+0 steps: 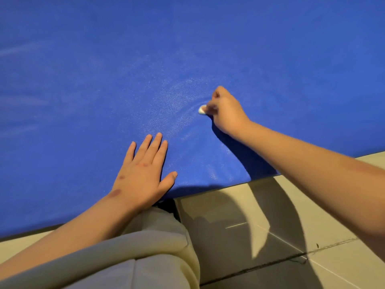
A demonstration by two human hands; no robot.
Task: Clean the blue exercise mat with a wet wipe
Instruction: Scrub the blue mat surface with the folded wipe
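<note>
Head view: the blue exercise mat (145,69) fills the frame from 9 o'clock over to 3 o'clock, its near edge lying on the tiled floor (239,226). Near centre, toward 2 o'clock, the right hand (226,113) has its fingers curled tight, pinching a small balled white wet wipe (201,110) against the mat, which ripples around it. Toward 7 o'clock, the left hand (143,174) presses flat on the mat with straight, slightly spread fingers, holding nothing.
</note>
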